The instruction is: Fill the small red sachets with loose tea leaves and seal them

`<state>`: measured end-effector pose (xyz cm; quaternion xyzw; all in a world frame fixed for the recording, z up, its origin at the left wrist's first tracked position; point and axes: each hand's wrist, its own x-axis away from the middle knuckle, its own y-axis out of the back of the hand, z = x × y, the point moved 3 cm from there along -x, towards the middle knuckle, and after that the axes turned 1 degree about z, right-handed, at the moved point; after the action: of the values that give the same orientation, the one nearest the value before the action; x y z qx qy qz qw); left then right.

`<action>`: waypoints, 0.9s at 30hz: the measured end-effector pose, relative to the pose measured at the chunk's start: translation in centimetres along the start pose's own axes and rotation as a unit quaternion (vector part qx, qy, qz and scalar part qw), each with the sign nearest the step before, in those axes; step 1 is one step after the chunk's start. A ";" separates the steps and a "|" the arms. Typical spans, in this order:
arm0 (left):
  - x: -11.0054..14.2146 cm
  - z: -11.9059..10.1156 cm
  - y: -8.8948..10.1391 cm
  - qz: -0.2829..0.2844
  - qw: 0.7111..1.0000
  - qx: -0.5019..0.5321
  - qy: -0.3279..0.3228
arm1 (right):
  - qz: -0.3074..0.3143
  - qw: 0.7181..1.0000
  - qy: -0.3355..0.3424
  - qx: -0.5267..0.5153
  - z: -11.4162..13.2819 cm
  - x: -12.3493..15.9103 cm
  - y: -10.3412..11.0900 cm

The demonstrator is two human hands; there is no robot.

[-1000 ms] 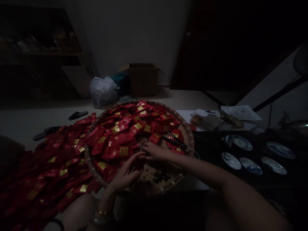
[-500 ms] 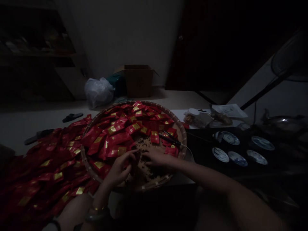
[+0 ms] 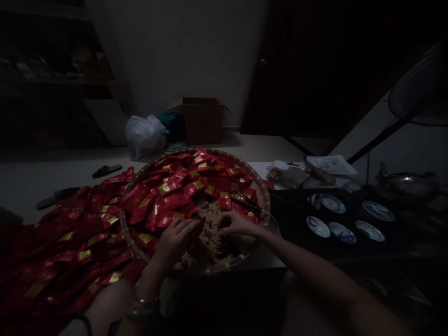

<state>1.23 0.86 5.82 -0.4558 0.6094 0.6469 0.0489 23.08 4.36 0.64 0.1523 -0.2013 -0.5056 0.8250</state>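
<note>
A round woven bamboo tray [image 3: 266,198] holds a heap of red foil packets [image 3: 171,182] with gold labels. Dark, twisted dry leaves [image 3: 212,226], like tea, lie scattered on its bare front part. My left hand [image 3: 175,240] is curled at the front left of the tray around a dark red packet [image 3: 196,232], mostly hidden by the fingers and dim light. Over the leaves, my right hand [image 3: 238,223] has its fingertips pinched together; whatever is between them is too dark to make out. Just behind it lies a dark, tong-like tool [image 3: 247,203] with a pale cord beside it.
More red packets [image 3: 87,238] cover the floor at left, near dark slippers [image 3: 107,171]. A cardboard box [image 3: 203,121] and a white plastic bag [image 3: 145,135] stand against the wall. Several patterned small dishes [image 3: 343,232] sit on the dark table at right, with a fan [image 3: 416,88] beyond.
My right hand has moved right, away from my left hand, and its fingers have come together. My left hand has turned slightly, its back more upward, staying near the same spot.
</note>
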 end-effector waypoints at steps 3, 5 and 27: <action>0.3 0.0 -0.4 0.007 1.000 -0.012 0.017 | -0.030 0.985 -0.011 -0.171 2.8 -0.5 1.1; 0.6 0.1 -0.8 0.006 0.999 -0.007 0.032 | -0.040 0.969 -0.012 -0.242 4.8 -0.8 1.2; 2.0 1.7 -1.8 -0.023 0.992 -0.003 0.122 | -0.040 0.936 0.025 -0.350 10.3 -3.3 -1.1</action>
<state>0.30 1.78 2.92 -0.5454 0.5985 0.5867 -0.0124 15.88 6.36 8.58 -0.1253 0.0154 -0.5729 0.8098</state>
